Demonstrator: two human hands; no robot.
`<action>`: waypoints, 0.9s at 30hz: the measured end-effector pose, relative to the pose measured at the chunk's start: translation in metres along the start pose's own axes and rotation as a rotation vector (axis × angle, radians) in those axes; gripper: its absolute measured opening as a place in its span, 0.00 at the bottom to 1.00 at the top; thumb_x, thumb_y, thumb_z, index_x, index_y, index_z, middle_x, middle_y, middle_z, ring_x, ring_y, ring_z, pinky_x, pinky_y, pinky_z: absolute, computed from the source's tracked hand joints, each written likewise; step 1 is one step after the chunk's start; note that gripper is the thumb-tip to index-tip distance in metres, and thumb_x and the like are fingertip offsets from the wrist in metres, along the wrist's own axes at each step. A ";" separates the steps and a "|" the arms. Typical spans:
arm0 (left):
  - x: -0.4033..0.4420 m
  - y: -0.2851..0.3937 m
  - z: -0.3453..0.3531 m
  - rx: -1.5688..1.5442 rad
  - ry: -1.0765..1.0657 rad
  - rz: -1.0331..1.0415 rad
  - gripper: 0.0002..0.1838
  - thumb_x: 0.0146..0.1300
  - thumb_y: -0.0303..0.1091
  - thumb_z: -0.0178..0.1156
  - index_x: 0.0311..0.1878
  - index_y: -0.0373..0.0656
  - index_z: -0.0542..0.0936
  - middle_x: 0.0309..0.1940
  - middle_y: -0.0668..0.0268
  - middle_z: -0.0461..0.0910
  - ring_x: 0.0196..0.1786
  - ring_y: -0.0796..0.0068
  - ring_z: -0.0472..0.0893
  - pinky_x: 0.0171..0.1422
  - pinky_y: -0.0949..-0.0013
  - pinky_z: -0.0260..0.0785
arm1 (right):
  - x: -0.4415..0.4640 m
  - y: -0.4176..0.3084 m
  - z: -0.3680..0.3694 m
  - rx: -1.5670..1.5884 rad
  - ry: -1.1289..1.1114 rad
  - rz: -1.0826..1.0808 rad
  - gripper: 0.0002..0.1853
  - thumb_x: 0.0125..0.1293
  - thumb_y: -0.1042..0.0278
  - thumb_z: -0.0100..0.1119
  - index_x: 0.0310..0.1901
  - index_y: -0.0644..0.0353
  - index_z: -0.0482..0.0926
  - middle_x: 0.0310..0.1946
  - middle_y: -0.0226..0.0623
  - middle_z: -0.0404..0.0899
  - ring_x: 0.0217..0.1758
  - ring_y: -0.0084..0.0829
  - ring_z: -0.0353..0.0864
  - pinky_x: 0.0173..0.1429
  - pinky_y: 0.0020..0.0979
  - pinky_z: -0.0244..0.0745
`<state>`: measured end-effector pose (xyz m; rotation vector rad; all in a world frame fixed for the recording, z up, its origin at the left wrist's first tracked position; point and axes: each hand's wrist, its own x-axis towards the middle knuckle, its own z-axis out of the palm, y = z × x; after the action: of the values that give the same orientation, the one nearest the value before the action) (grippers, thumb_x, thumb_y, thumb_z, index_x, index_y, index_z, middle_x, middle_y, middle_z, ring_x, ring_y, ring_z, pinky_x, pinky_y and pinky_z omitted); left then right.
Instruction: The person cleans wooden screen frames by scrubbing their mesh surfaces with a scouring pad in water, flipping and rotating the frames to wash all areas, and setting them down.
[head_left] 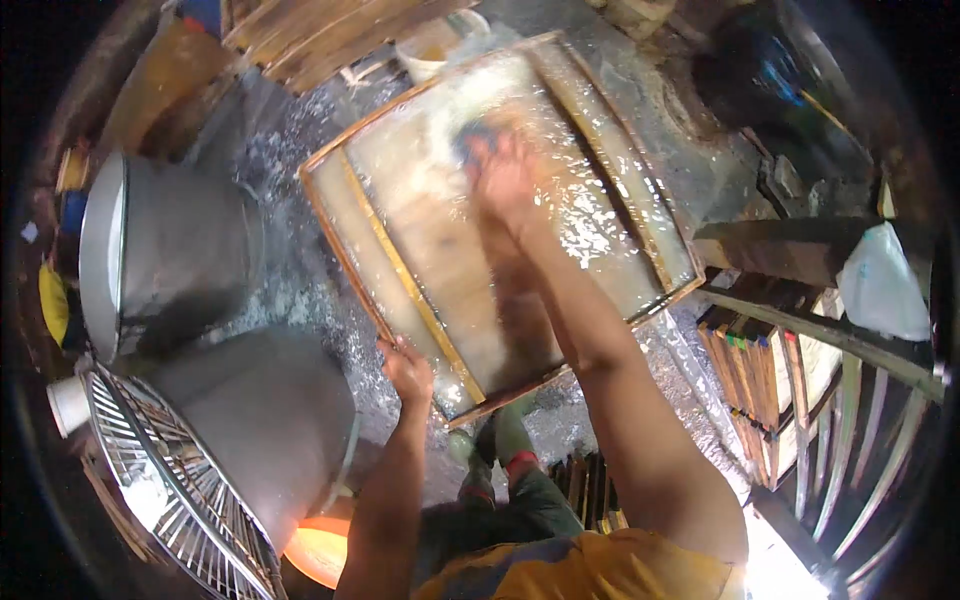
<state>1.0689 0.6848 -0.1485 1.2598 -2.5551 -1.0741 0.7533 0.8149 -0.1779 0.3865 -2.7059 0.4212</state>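
A large wooden-framed panel (430,230), wet and shiny with two lengthwise battens, lies tilted in front of me. My left hand (406,371) is wrapped round its near left edge. On the upper middle of the panel, my right hand (505,178) presses a dark pad (474,140) against the wet surface; the pad is blurred and partly hidden under the fingers. Pale foam or liquid surrounds that hand.
Large metal pots (185,250) stand at the left, above a slatted rack (175,490). An orange basin (320,548) is near my left arm. A white bucket (425,62) sits beyond the panel. Wooden frames (740,390) and a white bag (884,285) are at the right.
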 end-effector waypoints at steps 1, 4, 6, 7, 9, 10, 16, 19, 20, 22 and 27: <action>0.005 -0.021 0.008 0.029 0.051 0.085 0.18 0.77 0.41 0.44 0.53 0.32 0.67 0.40 0.38 0.80 0.43 0.38 0.80 0.49 0.46 0.70 | -0.017 0.000 -0.038 0.119 -0.225 -0.007 0.20 0.64 0.60 0.55 0.59 0.39 0.77 0.64 0.46 0.71 0.67 0.49 0.67 0.70 0.54 0.59; 0.002 0.003 -0.002 0.027 -0.010 -0.029 0.19 0.77 0.41 0.43 0.53 0.30 0.66 0.41 0.36 0.78 0.44 0.36 0.79 0.49 0.45 0.70 | -0.112 0.024 -0.106 0.134 -0.298 -0.085 0.26 0.60 0.60 0.64 0.62 0.37 0.76 0.63 0.44 0.71 0.65 0.49 0.68 0.69 0.49 0.61; 0.003 0.005 -0.001 -0.058 0.006 0.046 0.20 0.77 0.41 0.43 0.56 0.29 0.65 0.41 0.34 0.77 0.44 0.32 0.78 0.49 0.43 0.69 | -0.139 0.053 -0.137 0.116 -0.339 0.103 0.25 0.60 0.61 0.65 0.61 0.38 0.77 0.63 0.44 0.71 0.66 0.49 0.68 0.69 0.49 0.60; 0.000 0.009 -0.006 -0.073 -0.018 0.021 0.21 0.77 0.41 0.43 0.56 0.29 0.64 0.41 0.33 0.77 0.44 0.32 0.78 0.49 0.43 0.69 | -0.143 0.063 -0.153 0.088 -0.350 0.205 0.25 0.60 0.61 0.65 0.60 0.38 0.78 0.62 0.44 0.71 0.66 0.49 0.68 0.69 0.50 0.60; 0.000 0.018 -0.009 -0.023 -0.053 -0.021 0.21 0.77 0.41 0.43 0.57 0.28 0.63 0.42 0.32 0.77 0.46 0.31 0.78 0.50 0.43 0.70 | -0.114 0.062 -0.160 0.025 -0.234 0.368 0.23 0.60 0.61 0.65 0.59 0.40 0.79 0.63 0.44 0.71 0.66 0.49 0.67 0.69 0.52 0.59; 0.001 0.019 -0.007 -0.026 -0.053 -0.035 0.22 0.77 0.41 0.43 0.57 0.27 0.63 0.43 0.31 0.77 0.47 0.31 0.78 0.51 0.43 0.70 | -0.093 0.060 -0.144 0.032 -0.135 0.425 0.22 0.60 0.61 0.65 0.58 0.41 0.80 0.63 0.44 0.71 0.67 0.49 0.67 0.69 0.53 0.59; 0.004 -0.012 0.000 -0.131 -0.044 0.049 0.25 0.76 0.43 0.43 0.61 0.27 0.62 0.50 0.30 0.75 0.52 0.32 0.77 0.54 0.43 0.70 | -0.003 -0.004 -0.059 -0.011 -0.222 0.257 0.20 0.65 0.58 0.58 0.59 0.39 0.77 0.66 0.41 0.68 0.69 0.45 0.65 0.68 0.53 0.62; 0.008 -0.032 0.002 -0.132 -0.120 0.039 0.25 0.75 0.43 0.47 0.62 0.28 0.62 0.53 0.32 0.73 0.54 0.34 0.76 0.58 0.45 0.69 | -0.043 -0.004 -0.079 0.148 -0.339 -0.010 0.21 0.65 0.56 0.57 0.60 0.39 0.76 0.67 0.38 0.68 0.68 0.43 0.68 0.64 0.51 0.67; 0.011 -0.032 0.004 -0.146 -0.145 0.060 0.26 0.74 0.42 0.47 0.62 0.28 0.62 0.54 0.32 0.72 0.55 0.35 0.75 0.59 0.46 0.68 | -0.062 0.004 -0.086 0.139 -0.370 -0.078 0.22 0.64 0.57 0.56 0.60 0.41 0.76 0.66 0.37 0.70 0.67 0.43 0.69 0.63 0.50 0.68; 0.008 -0.016 -0.004 -0.195 -0.197 0.091 0.27 0.73 0.42 0.49 0.63 0.27 0.61 0.56 0.34 0.70 0.57 0.37 0.74 0.62 0.47 0.67 | -0.093 0.043 -0.126 0.374 -0.328 0.232 0.19 0.68 0.65 0.52 0.61 0.48 0.76 0.61 0.41 0.73 0.65 0.44 0.71 0.67 0.45 0.67; 0.104 0.021 -0.028 -0.300 -0.280 0.043 0.34 0.72 0.41 0.52 0.70 0.27 0.55 0.65 0.38 0.63 0.67 0.43 0.67 0.71 0.51 0.59 | -0.120 0.141 -0.243 0.122 -0.020 0.556 0.21 0.62 0.72 0.59 0.58 0.61 0.75 0.53 0.54 0.76 0.58 0.53 0.75 0.62 0.44 0.71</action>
<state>0.9982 0.6024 -0.1362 1.0384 -2.4610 -1.6532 0.8930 1.0519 -0.0440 -0.3487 -2.7836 0.7344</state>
